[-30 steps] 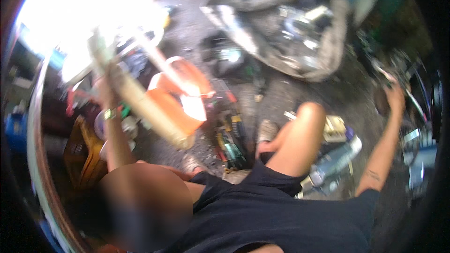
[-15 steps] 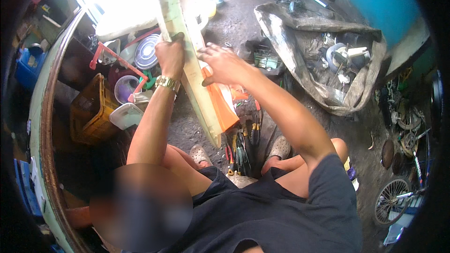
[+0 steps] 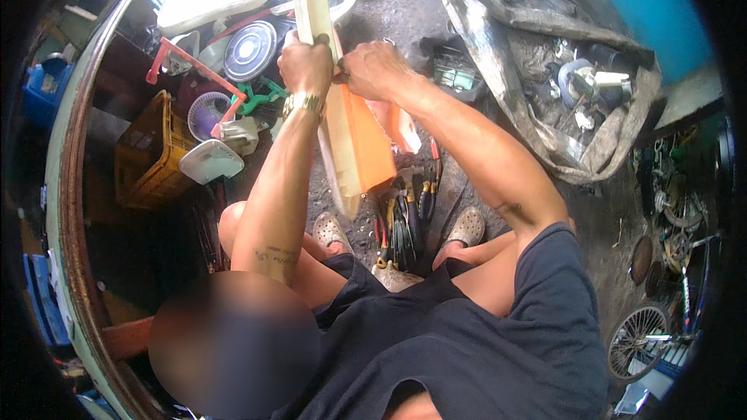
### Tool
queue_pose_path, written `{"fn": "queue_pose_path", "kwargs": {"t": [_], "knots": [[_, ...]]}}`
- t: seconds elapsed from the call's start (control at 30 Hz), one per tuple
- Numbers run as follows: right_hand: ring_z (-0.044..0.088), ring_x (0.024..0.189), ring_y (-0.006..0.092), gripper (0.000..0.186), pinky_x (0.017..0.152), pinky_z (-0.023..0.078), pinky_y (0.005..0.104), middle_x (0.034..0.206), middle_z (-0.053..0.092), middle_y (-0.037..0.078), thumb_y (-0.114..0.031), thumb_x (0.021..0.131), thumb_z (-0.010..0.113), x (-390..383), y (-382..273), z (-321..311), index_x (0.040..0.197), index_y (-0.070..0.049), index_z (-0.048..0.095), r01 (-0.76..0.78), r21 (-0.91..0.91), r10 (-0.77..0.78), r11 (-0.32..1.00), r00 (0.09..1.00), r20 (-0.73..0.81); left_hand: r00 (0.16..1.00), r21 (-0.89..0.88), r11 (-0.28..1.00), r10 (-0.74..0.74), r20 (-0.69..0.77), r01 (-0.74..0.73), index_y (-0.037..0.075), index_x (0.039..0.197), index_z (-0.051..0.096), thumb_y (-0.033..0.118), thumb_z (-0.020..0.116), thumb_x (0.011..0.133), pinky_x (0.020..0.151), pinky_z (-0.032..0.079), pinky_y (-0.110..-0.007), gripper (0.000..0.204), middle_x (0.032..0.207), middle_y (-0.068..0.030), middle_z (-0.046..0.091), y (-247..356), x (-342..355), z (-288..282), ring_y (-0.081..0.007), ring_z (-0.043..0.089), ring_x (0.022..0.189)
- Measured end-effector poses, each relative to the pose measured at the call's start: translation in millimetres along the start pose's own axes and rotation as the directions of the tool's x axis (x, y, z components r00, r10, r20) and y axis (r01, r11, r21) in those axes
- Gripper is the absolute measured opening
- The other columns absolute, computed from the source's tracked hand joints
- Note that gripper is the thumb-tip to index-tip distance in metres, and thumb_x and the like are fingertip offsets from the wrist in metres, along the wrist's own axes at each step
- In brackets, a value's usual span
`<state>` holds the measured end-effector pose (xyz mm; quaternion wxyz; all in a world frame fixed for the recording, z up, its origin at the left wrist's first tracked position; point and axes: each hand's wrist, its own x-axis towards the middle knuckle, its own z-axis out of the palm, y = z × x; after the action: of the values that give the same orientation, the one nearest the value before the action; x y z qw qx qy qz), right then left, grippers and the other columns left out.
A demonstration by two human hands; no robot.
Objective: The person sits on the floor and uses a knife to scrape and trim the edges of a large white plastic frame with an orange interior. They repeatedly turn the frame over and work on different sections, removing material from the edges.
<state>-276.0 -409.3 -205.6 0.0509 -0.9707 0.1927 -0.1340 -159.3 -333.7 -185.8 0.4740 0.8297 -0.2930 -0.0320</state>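
Note:
A long, narrow panel, pale cream with an orange strip (image 3: pixel 364 148) along its right side, slants up from between my knees. My left hand (image 3: pixel 306 68) wears a gold watch and is closed around the cream panel (image 3: pixel 313 0) at its upper half. Just to the right, my right hand (image 3: pixel 377 70) is closed, its fingertips pinching the panel's orange edge. A torn orange and white flap (image 3: pixel 401 128) hangs beside the strip. Below the panel's lower end, several pliers and hand tools (image 3: pixel 401 218) stand bunched between my feet.
A yellow crate (image 3: pixel 152 152), a white tub (image 3: pixel 210 162) and a round lid (image 3: pixel 250 50) crowd the left. At the right lies a grey sack (image 3: pixel 537 140) with its rim rolled open, holding scrap. Farther right are a spoked wheel (image 3: pixel 638 338) and bicycle parts.
The panel has turned more upright and shifted right at its top. My left hand moved right with it; my right hand rose slightly and went from spread fingers to a closed pinch.

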Motion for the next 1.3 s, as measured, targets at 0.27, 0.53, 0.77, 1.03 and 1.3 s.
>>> {"fn": "queue_pose_path", "kwargs": {"t": [0.27, 0.53, 0.77, 1.03, 1.3], "knots": [[0.075, 0.079, 0.0311, 0.014, 0.071, 0.06, 0.0429, 0.081, 0.073, 0.018, -0.01, 0.079, 0.062, -50.8, 10.0, -16.4, 0.077, -0.005, 0.075, 0.023, -0.141, -0.036, 0.99, 0.995, -0.089, 0.995, 0.129, 0.991, 0.021, 0.095, -0.033, 0.0, 0.117, 0.067, 0.022, 0.061, 0.077, 0.093, 0.053, -0.045, 0.046, 0.104, -0.0277, 0.071, 47.9, 1.3, 56.2, -0.0414, 0.069, 0.102], [0.073, 0.072, 0.032, 0.009, 0.061, 0.059, 0.0422, 0.083, 0.071, 0.019, -0.004, 0.08, 0.061, -93.3, -27.2, 21.0, 0.08, 0.0, 0.069, -0.077, 0.022, 0.079, 0.997, 0.893, -0.443, 0.989, 0.162, 0.987, -0.006, 0.15, -0.019, 0.002, 0.118, 0.069, 0.025, 0.064, 0.077, 0.095, 0.052, -0.041, 0.047, 0.109, -0.0248, 0.071, 68.2, 19.0, 70.9, -0.037, 0.069, 0.105], [0.072, 0.076, 0.0378, 0.009, 0.06, 0.057, 0.0479, 0.085, 0.069, 0.021, -0.009, 0.09, 0.057, -125.1, -73.0, 31.4, 0.096, -0.006, 0.064, -0.258, 0.357, 0.322, 0.898, 0.938, -0.131, 0.999, 0.196, 0.981, -0.001, 0.043, -0.008, 0.004, 0.112, 0.073, 0.029, 0.074, 0.077, 0.091, 0.052, -0.041, 0.043, 0.105, -0.021, 0.073, 33.7, 71.9, 76.6, -0.0321, 0.071, 0.1], [0.07, 0.073, 0.032, 0.005, 0.06, 0.056, 0.0429, 0.084, 0.066, 0.012, -0.013, 0.092, 0.059, -191.7, -107.8, 52.3, 0.091, -0.008, 0.06, -0.164, 0.446, 0.282, 0.88, 0.936, -0.211, 0.963, 0.183, 0.958, -0.245, 0.11, 0.223, -0.001, 0.106, 0.072, 0.029, 0.076, 0.077, 0.083, 0.053, -0.038, 0.042, 0.098, -0.0142, 0.073, -17.5, 124.2, 48.1, -0.0265, 0.071, 0.09], [0.066, 0.089, 0.0339, 0.017, 0.08, 0.05, 0.0494, 0.093, 0.066, 0.014, -0.022, 0.093, 0.062, -180.0, -88.0, 43.1, 0.105, -0.011, 0.066, -0.272, 0.396, 0.359, 0.877, 0.919, -0.164, 0.914, -0.271, 0.916, -0.187, 0.36, 0.294, 0.001, 0.105, 0.069, 0.029, 0.077, 0.076, 0.071, 0.055, -0.036, 0.041, 0.083, -0.0093, 0.069, -54.7, 102.7, 6.4, -0.0223, 0.068, 0.073]]}}
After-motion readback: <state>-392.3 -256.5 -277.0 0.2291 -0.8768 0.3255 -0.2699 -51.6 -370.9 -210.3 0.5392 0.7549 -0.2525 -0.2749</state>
